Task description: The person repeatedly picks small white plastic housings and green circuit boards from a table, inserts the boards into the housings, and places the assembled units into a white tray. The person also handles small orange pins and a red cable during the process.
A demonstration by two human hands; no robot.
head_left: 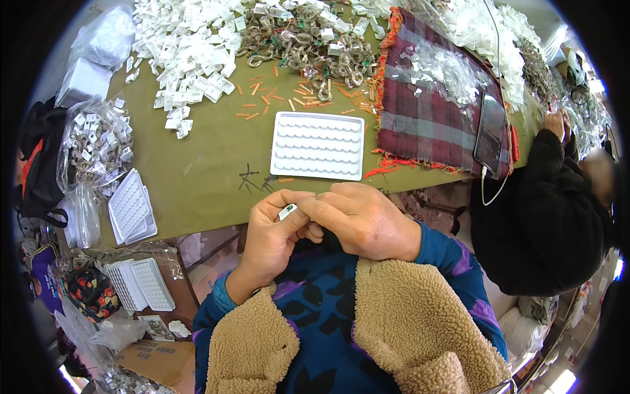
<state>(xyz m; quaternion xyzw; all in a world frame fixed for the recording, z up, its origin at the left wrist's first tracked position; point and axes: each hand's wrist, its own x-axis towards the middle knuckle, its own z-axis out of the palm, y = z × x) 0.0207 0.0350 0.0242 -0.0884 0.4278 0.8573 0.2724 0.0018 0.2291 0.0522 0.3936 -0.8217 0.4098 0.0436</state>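
Observation:
Close to my chest, at the table's front edge, my two hands meet. Between the thumb and fingers of my left hand (272, 230) is a small white tag (287, 211) with a dark mark on it. My right hand (361, 220) is closed in a pinch right beside it, its fingertips against those of the left. What those right fingers grip is hidden. Just beyond the hands lies a white plastic tray (317, 146) with rows of scalloped slots.
White tags (197, 59) are heaped at the back left, beside ring-like pieces (308, 43) and scattered orange strips (266, 98). A plaid cloth (426, 111) with clear bits and a phone (489, 134) lies right. Stacked trays (131, 210) stand left. A person in black (538, 223) sits right.

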